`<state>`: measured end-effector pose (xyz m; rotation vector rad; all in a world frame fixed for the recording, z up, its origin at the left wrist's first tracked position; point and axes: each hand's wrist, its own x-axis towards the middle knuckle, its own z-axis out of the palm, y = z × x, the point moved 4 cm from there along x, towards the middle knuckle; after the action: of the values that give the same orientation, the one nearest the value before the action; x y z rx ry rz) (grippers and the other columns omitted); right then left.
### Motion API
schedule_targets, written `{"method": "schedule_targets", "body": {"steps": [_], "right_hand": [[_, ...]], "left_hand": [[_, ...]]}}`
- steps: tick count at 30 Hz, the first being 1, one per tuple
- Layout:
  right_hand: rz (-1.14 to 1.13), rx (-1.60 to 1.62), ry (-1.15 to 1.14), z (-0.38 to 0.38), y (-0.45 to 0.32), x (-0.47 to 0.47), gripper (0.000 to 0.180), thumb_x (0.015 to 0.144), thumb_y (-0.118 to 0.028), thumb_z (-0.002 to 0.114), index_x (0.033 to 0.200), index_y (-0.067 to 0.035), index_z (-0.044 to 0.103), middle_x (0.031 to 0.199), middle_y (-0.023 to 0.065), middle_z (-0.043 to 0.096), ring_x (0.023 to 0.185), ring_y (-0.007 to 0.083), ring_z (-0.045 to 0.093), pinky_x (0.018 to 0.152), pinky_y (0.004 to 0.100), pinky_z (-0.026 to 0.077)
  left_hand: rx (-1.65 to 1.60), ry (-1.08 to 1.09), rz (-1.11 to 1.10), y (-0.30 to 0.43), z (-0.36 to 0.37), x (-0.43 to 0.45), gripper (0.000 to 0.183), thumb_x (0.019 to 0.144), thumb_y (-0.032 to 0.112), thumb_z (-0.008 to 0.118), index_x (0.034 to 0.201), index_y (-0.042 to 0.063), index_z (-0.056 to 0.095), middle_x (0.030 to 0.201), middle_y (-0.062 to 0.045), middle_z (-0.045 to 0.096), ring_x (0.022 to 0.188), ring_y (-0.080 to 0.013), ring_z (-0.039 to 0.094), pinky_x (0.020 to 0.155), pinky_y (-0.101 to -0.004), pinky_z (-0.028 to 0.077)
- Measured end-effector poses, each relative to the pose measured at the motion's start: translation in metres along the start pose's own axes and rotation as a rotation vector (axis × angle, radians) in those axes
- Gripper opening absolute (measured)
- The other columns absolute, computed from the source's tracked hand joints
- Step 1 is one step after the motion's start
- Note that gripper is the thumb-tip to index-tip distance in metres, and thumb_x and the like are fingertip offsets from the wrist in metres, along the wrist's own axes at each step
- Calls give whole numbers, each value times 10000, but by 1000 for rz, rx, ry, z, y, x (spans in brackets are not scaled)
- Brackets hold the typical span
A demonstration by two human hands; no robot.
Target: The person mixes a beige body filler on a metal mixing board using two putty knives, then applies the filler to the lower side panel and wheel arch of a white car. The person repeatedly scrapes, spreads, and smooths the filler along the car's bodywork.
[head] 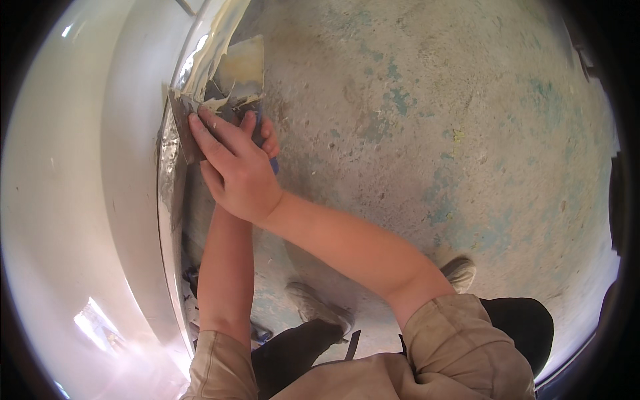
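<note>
My right hand (240, 165) presses a flat grey metal spreader (181, 131) against the lower edge of a pale car body panel (135, 150). Its fingers lie extended along the spreader's face. Beneath it, partly covered, my left hand (270, 137) grips a putty knife with a blue handle (274, 166). The wide blade (242, 67) of that knife carries a coat of pale yellow filler. More filler (217, 37) is smeared along the panel edge ahead of the spreader, and ragged bits cling between the two tools. Bare, dented metal (170, 155) shows on the edge nearer to me.
The car body curves along the whole left side. A worn concrete floor (375, 150) with flaking green paint spreads to the right. My shoes (320, 305) stand close below my arms. Small dark objects (190, 282) lie under the car's edge, too unclear to name.
</note>
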<state>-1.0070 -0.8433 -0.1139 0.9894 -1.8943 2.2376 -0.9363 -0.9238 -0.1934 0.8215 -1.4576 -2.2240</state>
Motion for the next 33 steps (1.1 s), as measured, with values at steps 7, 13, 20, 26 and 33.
{"method": "schedule_targets", "body": {"steps": [7,13,20,26,33], "right_hand": [[-6,-15,-7,2,-4,-7,590,743,-32,668,1324,-90,584,1322,96,597,1110,244,593,963,445,355],[-3,-29,-3,1,-7,-8,585,748,-39,664,1324,-96,586,1325,90,597,1091,243,600,931,427,373],[53,-57,-64,-3,-6,-7,609,754,-52,664,1352,-111,566,1319,85,597,1083,232,610,816,384,454],[24,46,-62,-4,-3,-5,583,790,6,636,1360,-88,553,1267,158,599,986,341,630,789,406,527],[135,24,-22,-18,11,-5,337,840,-4,635,1177,8,611,937,212,631,790,368,636,694,399,538]], "left_hand": [[-6,0,12,-1,-2,-5,341,1017,303,474,1217,36,542,1058,-58,631,928,-166,616,779,-325,509],[-11,-9,19,0,-1,-5,346,1016,300,478,1225,31,541,1063,-58,635,939,-164,617,792,-323,508],[-12,-5,38,1,3,-5,353,1015,296,483,1235,25,540,1068,-58,639,952,-163,619,808,-321,506],[-15,32,56,-1,1,-9,359,1015,292,488,1243,20,539,1073,-57,643,963,-161,621,822,-319,504],[9,144,24,-14,9,-11,366,1014,288,492,1253,14,538,1079,-57,648,976,-160,622,838,-317,502]]}}
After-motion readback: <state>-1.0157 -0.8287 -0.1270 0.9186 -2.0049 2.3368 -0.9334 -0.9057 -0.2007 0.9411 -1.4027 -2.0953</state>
